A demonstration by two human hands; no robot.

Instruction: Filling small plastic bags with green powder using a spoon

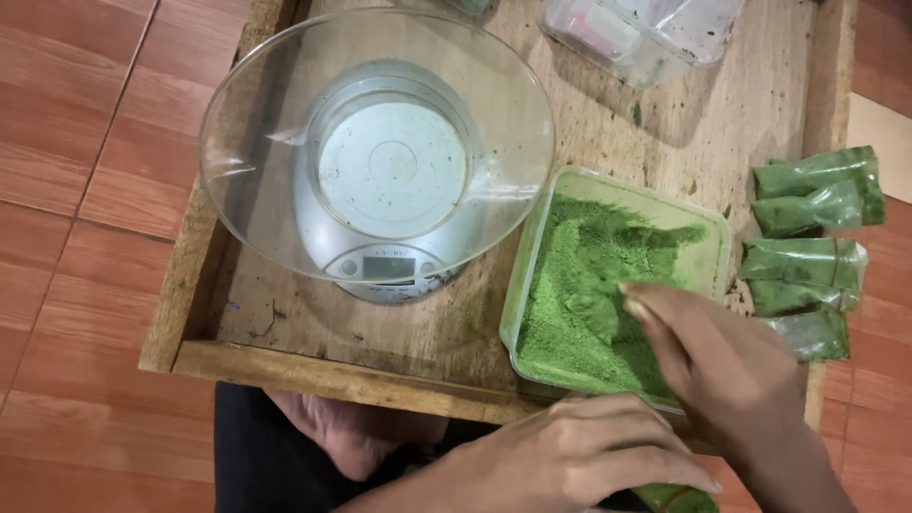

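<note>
Here, a rectangular translucent plastic container of green powder is seen resting on a low wooden surface with raised edges, towards its near right corner. The right hand is reached into this container from the near side, its fingers drawn close together and dipped at the powder; whether anything is pinched between them cannot be told, since the fingertips are blurred. The left hand is held just in front of the container's near edge, fingers loosely curled and pointing right, and a small green packet is partly seen beneath it, though a firm grip on it cannot be confirmed.

To the left of the container, a silver digital kitchen scale is stood on the surface, and a large clear glass bowl is set upon it. Along the right edge of the surface, several small clear bags filled with green powder are laid in a stack, just beside the container. At the far end, clear plastic boxes are partly cut off by the frame. Reddish-brown floor tiles are seen around the surface.
</note>
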